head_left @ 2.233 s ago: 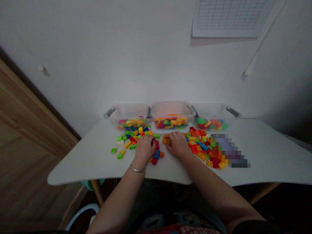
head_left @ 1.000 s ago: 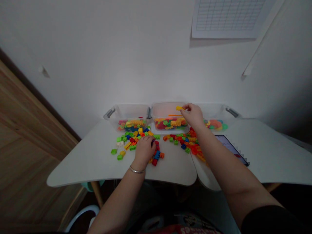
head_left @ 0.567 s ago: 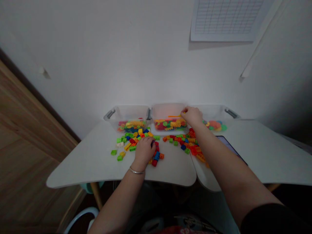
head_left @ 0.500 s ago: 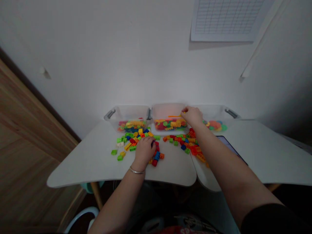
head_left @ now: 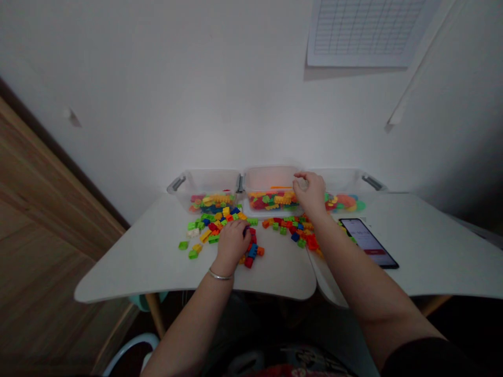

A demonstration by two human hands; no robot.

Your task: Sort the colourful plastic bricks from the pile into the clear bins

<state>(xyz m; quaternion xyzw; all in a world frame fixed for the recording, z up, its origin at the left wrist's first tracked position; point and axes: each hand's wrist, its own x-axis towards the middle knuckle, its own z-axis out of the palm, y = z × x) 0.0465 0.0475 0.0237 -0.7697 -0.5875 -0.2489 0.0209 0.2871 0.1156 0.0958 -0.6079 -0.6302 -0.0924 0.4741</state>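
My left hand (head_left: 233, 242) is closed low over the loose bricks on the table, fingers curled. A dark blue brick (head_left: 246, 231) shows between its thumb and fingers. Beside it lie red, blue and orange bricks (head_left: 253, 250). My right hand (head_left: 312, 193) is raised at the right edge of the middle clear plastic box (head_left: 271, 175). Its thumb and forefinger are apart, with nothing seen between them. Mixed building bricks (head_left: 275, 200) fill the lower part of that box. My right forearm covers part of the brick pile (head_left: 301, 230) on the right.
A left clear box (head_left: 210, 180) and a right clear box (head_left: 341, 180) flank the middle one, both holding coloured pieces. A phone (head_left: 369, 243) with a lit screen lies right of my forearm. Two white tabletops (head_left: 275, 277) meet at a seam. A gridded sheet (head_left: 361, 31) hangs on the wall.
The yellow piece in my right fingers is gone from them, and the fingers have parted over the middle box. My right forearm shifted left, uncovering more phone. My left hand has barely moved.
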